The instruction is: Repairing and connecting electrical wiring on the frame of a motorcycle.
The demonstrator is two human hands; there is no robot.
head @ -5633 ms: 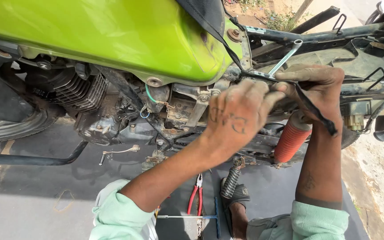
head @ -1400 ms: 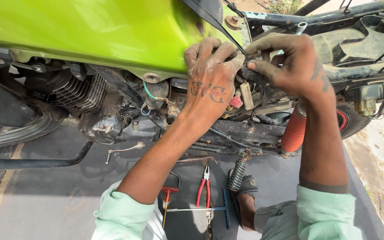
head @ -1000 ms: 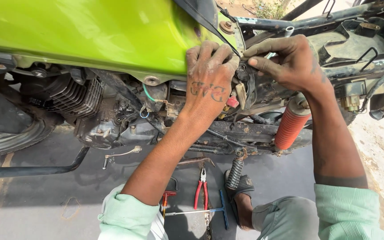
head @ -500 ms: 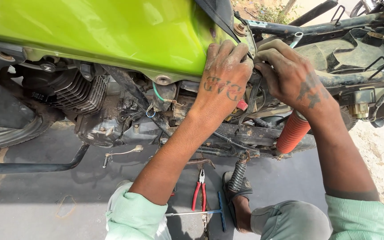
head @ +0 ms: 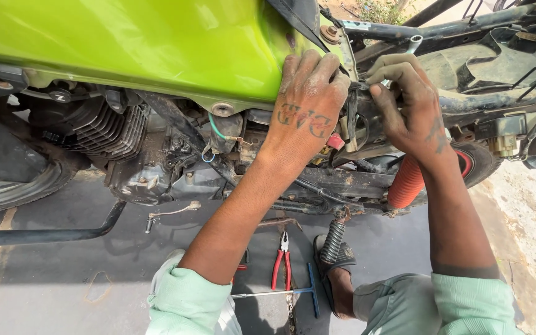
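Seemingly mid-fitting: small pale fitting (head: 387,81) on the frame just behind the green tank (head: 125,43), pinched in the nearly closed fingertips of the right hand (head: 407,108); left hand (head: 308,108) curled against the tank's rear edge, its hold hidden. Next calling, probably, for a steady pinch and fine alignment. Red pliers (head: 282,268) on the ground below the tank.

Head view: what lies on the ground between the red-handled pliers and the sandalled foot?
A blue T-handle wrench lies between the red-handled pliers and the sandalled foot, seen in the head view.
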